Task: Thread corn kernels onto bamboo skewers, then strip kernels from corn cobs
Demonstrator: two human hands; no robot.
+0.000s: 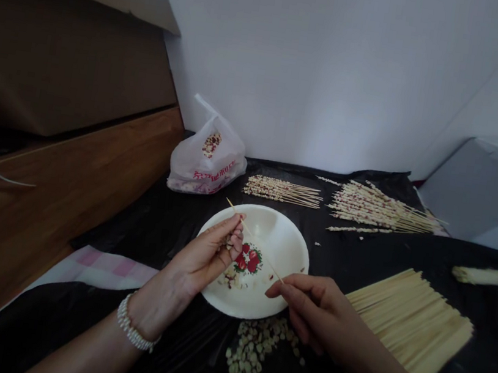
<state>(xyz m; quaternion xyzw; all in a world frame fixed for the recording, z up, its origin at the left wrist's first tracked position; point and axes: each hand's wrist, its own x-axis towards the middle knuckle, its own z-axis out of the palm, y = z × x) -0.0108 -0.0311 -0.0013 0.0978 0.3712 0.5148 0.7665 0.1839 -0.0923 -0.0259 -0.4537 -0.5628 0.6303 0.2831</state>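
Observation:
A thin bamboo skewer slants across a white bowl with a red fruit print inside. My left hand pinches it near its upper tip, which pokes out past the thumb. Small pale pieces show within that hand's curled fingers; their kind is hard to make out. The lower end of the skewer sits between the thumb and fingertips of my right hand, over the bowl's right rim. Some small red-and-white bits lie in the bowl.
Behind the bowl lie threaded skewers in a smaller bundle and a larger one. A white plastic bag stands back left. Bare skewers lie at right. Greenish pieces are heaped on the black sheet before the bowl.

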